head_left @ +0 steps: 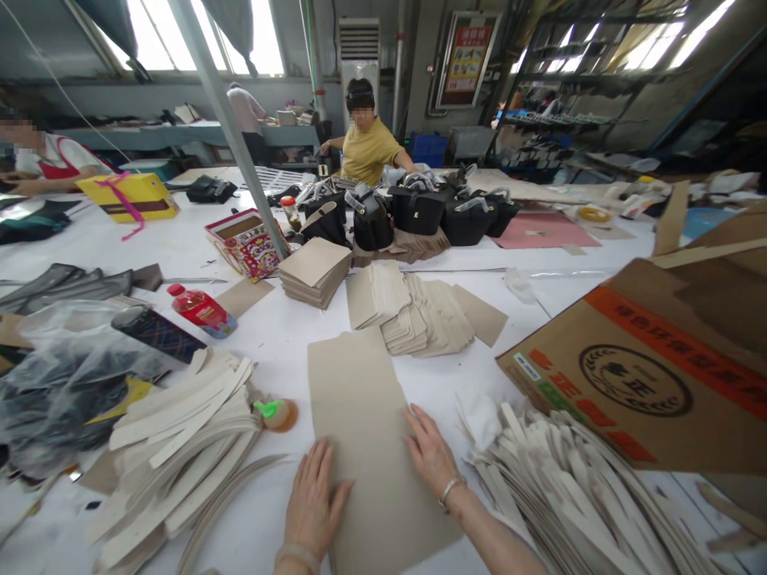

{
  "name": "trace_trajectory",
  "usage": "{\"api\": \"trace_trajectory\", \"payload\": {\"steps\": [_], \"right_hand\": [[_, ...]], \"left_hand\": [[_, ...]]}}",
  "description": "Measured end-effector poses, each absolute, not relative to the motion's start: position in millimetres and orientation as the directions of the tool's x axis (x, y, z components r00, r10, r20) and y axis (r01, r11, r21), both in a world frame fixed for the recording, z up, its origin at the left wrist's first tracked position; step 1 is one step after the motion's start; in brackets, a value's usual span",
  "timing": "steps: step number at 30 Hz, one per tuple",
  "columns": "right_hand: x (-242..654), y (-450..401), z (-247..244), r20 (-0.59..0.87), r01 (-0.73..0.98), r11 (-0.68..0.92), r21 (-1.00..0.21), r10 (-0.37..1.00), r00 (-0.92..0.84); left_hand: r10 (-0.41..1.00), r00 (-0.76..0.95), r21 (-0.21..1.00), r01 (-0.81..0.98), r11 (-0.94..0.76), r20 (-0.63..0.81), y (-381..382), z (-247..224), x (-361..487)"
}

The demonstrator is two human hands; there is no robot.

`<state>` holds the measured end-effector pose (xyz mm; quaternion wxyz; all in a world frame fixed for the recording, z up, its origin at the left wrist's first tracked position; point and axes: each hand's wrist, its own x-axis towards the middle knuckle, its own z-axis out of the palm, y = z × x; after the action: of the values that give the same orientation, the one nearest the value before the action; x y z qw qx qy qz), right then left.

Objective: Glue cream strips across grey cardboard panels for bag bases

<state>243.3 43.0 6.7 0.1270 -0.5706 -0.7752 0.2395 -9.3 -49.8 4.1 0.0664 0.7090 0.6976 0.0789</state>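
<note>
A long grey-beige cardboard sheet (365,415) lies flat on the white table in front of me. My left hand (312,495) rests along its left edge, fingers stretched out and thumb apart on the sheet. Along the right edge lies my right hand (430,451), fingers extended and touching the border. A bracelet circles the right wrist. Just beyond the sheet's far end is a spread stack of cut cardboard pieces (428,315). A neater pile of cardboard squares (315,275) stands left of it.
Curved cardboard strips (197,439) lie left, beside a small green-capped glue bottle (279,415). More strips (575,487) heap on the right before a large carton (635,359). A red-capped drink bottle (202,310) lies left. Black handbags (419,212) stand near a co-worker in yellow (371,152).
</note>
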Motion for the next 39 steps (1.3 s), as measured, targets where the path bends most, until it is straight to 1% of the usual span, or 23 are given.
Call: {"api": "trace_trajectory", "payload": {"steps": [4, 7, 9, 12, 16, 20, 25, 32, 39], "right_hand": [[246, 26, 9, -0.102, 0.844, 0.333, -0.42, 0.907, -0.408], [238, 20, 9, -0.103, 0.835, 0.401, -0.376, 0.878, -0.468], [228, 20, 10, -0.106, 0.825, 0.426, -0.37, 0.863, -0.494], [209, 21, 12, -0.129, 0.805, 0.446, -0.392, 0.839, -0.528], [191, 17, 11, -0.143, 0.784, 0.469, -0.406, 0.815, -0.562], [188, 10, 7, -0.152, 0.791, 0.477, -0.383, 0.812, -0.563], [193, 2, 6, -0.151, 0.782, 0.487, -0.39, 0.804, -0.576], [193, -14, 3, -0.16, 0.809, 0.455, -0.371, 0.827, -0.539], [197, -28, 5, -0.181, 0.818, 0.412, -0.402, 0.84, -0.512]], "left_hand": [[0.998, 0.022, 0.191, 0.982, -0.012, -0.052, -58, 6, 4], [0.993, 0.005, 0.187, 0.982, 0.017, -0.115, -58, 10, 12], [0.989, -0.022, 0.191, 0.98, 0.05, -0.144, -54, 18, 16], [0.981, -0.064, 0.194, 0.976, 0.099, -0.181, -45, 31, 20], [0.981, -0.067, 0.203, 0.974, 0.104, -0.179, -34, 41, 23], [0.986, -0.051, 0.206, 0.975, 0.084, -0.16, -30, 41, 24], [0.986, -0.045, 0.2, 0.977, 0.077, -0.162, -31, 39, 23], [0.985, -0.06, 0.15, 0.985, 0.084, -0.16, -30, 35, 25], [0.981, -0.044, 0.12, 0.991, 0.067, -0.187, -25, 35, 26]]}}
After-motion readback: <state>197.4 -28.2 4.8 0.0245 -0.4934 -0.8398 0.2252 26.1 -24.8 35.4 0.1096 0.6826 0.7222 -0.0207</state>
